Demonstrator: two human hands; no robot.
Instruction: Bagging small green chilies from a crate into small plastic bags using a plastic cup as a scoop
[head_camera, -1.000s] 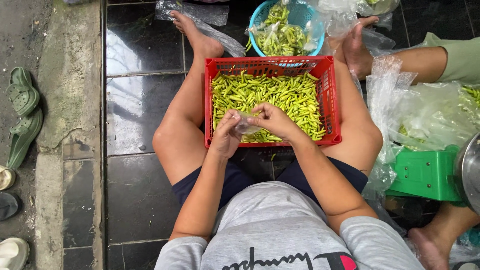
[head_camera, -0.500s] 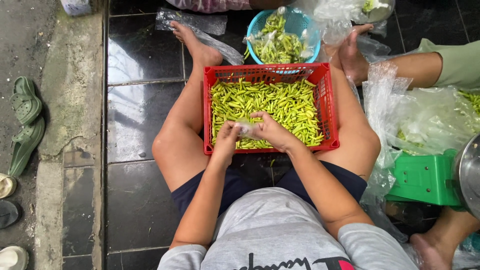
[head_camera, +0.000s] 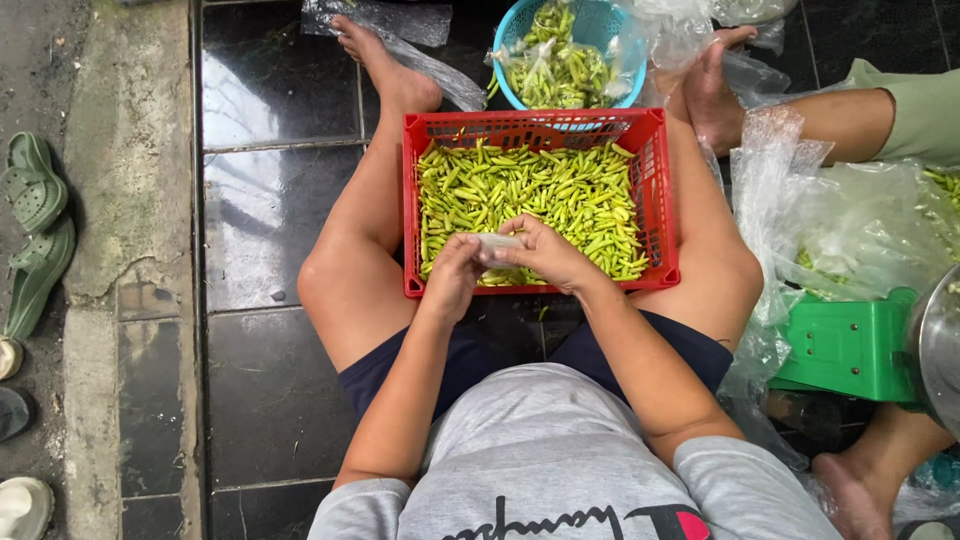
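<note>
A red plastic crate (head_camera: 660, 200) full of green chili peppers (head_camera: 540, 190) sits on the floor between my legs. Over its near edge, my left hand (head_camera: 450, 275) and my right hand (head_camera: 545, 255) pinch a small clear plastic bag (head_camera: 497, 243) between them. The bag looks flat, and I cannot tell if anything is inside it.
A blue basket (head_camera: 600, 20) with bagged chilies stands beyond the crate. To the right are a green scale (head_camera: 850, 345), heaps of clear bags (head_camera: 850, 230), and another person's arm (head_camera: 850, 120) and foot (head_camera: 860, 490). Green sandals (head_camera: 35, 230) lie at the left on concrete.
Both hands stay together on the small bag over the crate's near edge, working it between the fingers. The bag now looks flatter and stretched sideways.
</note>
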